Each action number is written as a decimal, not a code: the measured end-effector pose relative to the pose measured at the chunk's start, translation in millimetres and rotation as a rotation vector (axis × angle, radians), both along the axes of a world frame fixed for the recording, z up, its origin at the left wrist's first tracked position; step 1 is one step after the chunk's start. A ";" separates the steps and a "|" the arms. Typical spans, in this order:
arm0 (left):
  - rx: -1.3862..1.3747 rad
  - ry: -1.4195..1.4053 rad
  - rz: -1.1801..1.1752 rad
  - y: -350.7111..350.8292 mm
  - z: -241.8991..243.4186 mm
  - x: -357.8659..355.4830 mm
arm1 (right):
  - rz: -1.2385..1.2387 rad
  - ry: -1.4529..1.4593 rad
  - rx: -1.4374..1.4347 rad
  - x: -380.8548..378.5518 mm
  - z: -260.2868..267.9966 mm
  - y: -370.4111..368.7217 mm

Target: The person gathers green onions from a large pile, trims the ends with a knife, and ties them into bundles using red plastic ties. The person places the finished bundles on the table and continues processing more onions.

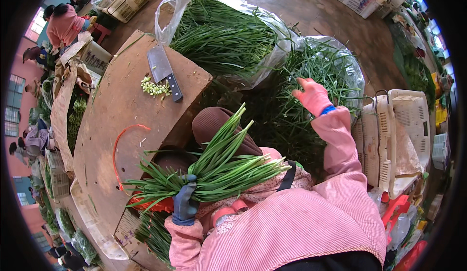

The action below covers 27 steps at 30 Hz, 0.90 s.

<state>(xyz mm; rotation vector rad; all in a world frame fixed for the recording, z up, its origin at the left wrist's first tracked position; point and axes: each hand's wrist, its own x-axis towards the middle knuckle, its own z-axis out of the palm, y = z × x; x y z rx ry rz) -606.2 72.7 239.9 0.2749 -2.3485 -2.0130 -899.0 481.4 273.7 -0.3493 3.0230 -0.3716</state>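
Note:
My left hand point(185, 200), in a blue glove, is closed around a bunch of long green leafy stalks, likely garlic chives point(222, 172), with pale ends pointing right over my lap. My right hand point(313, 95), in a pink glove, is raised beside a plastic bag of loose green leaves point(328, 66), fingers apart, with nothing seen in it. A large clear plastic bag of the same stalks point(226, 33) stands beyond the board. On the wooden board point(120, 74) lie a cleaver point(160, 65) with a black handle, chopped pale stem ends point(155, 87) and an orange-red tie point(116, 150).
White plastic crates point(386, 139) stand at my right. More green bundles point(155, 231) lie below the board's near edge. A co-worker in pink point(65, 24) sits at the upper left, beside crates point(95, 57). Loose leaves cover the shadowed floor point(292, 139) ahead of my knees.

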 end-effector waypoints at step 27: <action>-0.533 0.398 -0.242 -4.5 26.7 -28.0 | -0.026 -0.795 -1.127 31.6 29.0 -127.7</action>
